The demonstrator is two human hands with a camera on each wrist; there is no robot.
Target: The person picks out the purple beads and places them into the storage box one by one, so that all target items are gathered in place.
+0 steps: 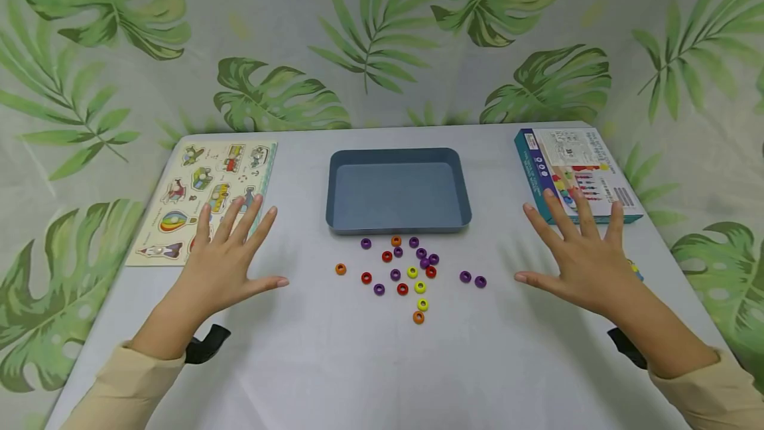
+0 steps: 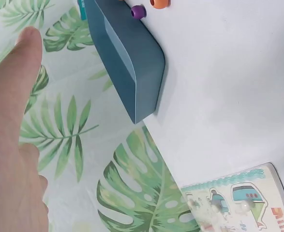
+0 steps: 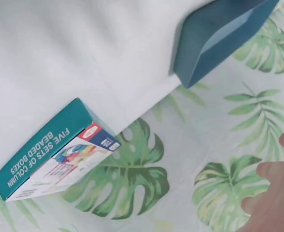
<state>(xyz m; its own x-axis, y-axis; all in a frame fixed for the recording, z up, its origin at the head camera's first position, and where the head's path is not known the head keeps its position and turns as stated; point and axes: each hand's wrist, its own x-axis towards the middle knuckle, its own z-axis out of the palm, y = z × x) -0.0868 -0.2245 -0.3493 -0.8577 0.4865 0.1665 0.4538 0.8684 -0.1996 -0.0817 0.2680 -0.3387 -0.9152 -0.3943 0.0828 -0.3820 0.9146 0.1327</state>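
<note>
A scatter of small ring beads (image 1: pixel 412 271) lies on the white table (image 1: pixel 358 363), just in front of the near wall of a blue-grey tray (image 1: pixel 398 223). The beads are purple, red, orange and yellow, most lying flat with their holes facing up, and the cluster stretches loosely left to right, with a short tail of a yellow and an orange bead trailing toward the person. The tray sits with its long side running across the table, parallel to the near edge.

The left hand (image 1: pixel 223 264) hovers palm down to the left of the beads, fingers straight and spread, pointing away toward a wooden picture puzzle (image 1: pixel 205 198) at the table's left side. The right hand (image 1: pixel 579 254) mirrors it on the right, fingers splayed and straight, tips reaching over the near end of a teal box (image 1: pixel 540 164) of beaded toys. Both hands are well apart from each other and hold nothing; neither touches a bead. Beige sleeves cover both forearms, with dark wrist straps showing beneath. A leaf-print cloth (image 1: pixel 382 38) hangs behind the table.
</note>
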